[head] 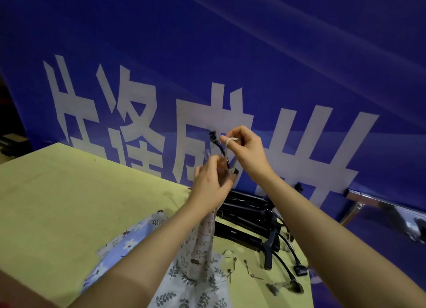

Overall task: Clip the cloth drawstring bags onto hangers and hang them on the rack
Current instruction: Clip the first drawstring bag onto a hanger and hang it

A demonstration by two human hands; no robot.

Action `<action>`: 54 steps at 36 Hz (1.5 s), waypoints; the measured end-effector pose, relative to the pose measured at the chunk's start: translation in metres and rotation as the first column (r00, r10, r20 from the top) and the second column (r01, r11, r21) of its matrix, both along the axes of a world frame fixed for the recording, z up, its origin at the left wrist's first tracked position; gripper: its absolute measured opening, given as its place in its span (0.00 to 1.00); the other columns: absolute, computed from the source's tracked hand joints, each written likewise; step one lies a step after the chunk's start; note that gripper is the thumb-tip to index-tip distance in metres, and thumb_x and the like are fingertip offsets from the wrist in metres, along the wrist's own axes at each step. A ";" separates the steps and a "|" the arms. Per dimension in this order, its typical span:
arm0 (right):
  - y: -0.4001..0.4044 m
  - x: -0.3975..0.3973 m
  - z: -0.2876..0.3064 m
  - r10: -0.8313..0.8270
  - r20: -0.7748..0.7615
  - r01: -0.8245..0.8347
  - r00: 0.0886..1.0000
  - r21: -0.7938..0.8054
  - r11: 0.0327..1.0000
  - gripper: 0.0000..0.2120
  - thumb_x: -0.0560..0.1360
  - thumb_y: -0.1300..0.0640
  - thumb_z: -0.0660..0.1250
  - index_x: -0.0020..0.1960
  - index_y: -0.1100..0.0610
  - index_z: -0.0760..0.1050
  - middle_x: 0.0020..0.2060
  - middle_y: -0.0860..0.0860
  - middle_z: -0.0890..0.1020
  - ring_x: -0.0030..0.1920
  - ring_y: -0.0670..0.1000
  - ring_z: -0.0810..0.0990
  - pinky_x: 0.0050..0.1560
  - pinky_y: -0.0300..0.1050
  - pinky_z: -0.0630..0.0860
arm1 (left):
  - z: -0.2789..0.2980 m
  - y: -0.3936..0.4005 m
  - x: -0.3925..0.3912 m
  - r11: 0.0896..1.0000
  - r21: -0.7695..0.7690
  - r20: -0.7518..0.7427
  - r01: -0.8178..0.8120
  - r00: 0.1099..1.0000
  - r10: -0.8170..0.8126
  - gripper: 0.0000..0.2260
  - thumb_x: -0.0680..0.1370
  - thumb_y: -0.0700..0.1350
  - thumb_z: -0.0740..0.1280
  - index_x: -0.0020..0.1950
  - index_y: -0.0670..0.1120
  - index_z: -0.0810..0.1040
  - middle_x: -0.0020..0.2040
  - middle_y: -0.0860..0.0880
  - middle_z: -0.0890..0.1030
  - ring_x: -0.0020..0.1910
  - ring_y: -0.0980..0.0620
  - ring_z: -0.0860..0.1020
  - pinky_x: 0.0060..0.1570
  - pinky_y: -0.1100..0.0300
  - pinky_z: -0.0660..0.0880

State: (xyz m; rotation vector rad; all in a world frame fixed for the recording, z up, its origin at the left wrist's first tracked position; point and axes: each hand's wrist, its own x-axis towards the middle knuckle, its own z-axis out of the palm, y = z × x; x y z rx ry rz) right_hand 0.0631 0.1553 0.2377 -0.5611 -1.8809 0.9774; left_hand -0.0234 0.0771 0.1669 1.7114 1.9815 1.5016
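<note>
A pale patterned drawstring bag point(204, 240) hangs from my left hand point(211, 187), which grips its gathered top above the table. My right hand point(245, 149) is raised a little higher and pinches the bag's beige drawstring loop point(228, 153). The black hook of a hanger point(217, 144) shows between the two hands; the rest of it is hidden behind them. More cloth bags, one blue with white flowers point(122, 245) and one with leaf print point(184, 291), lie on the table under my arms. The chrome rack point(362, 198) stands at the right.
A stack of black clip hangers point(251, 224) lies on the yellow-green table point(69, 204) right of the bags, their hooks reaching the table's right edge. Small metal clips point(246, 266) are scattered near the front. A blue banner point(207, 54) with white characters fills the background.
</note>
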 end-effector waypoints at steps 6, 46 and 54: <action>0.000 0.005 0.000 0.009 0.012 -0.009 1.000 0.007 1.000 0.06 0.74 0.59 0.70 0.44 0.58 0.73 0.29 0.46 0.72 0.28 0.40 0.71 0.33 0.32 0.71 | 0.013 0.017 -0.001 0.993 -0.120 0.137 -0.008 0.990 0.024 0.21 0.74 0.57 0.67 0.61 0.50 0.64 0.51 0.51 0.74 0.58 0.49 0.65 0.50 0.55 0.67; 0.007 0.025 0.020 -0.524 -0.236 0.540 0.819 0.005 0.842 0.24 0.79 0.58 0.62 0.26 0.55 0.61 0.20 0.48 0.63 0.21 0.44 0.63 0.25 0.33 0.60 | -0.022 0.051 0.011 0.920 -0.390 -0.432 -0.042 0.891 -0.142 0.14 0.80 0.48 0.54 0.62 0.53 0.74 0.65 0.55 0.70 0.64 0.54 0.67 0.67 0.55 0.54; 0.018 0.037 0.025 -0.568 -0.253 0.588 0.783 0.006 0.809 0.25 0.78 0.57 0.63 0.25 0.55 0.57 0.20 0.47 0.61 0.22 0.45 0.59 0.26 0.35 0.58 | -0.003 0.052 0.008 0.945 -0.325 -0.400 0.039 0.900 -0.174 0.19 0.78 0.60 0.59 0.58 0.49 0.78 0.60 0.51 0.71 0.63 0.50 0.65 0.66 0.56 0.56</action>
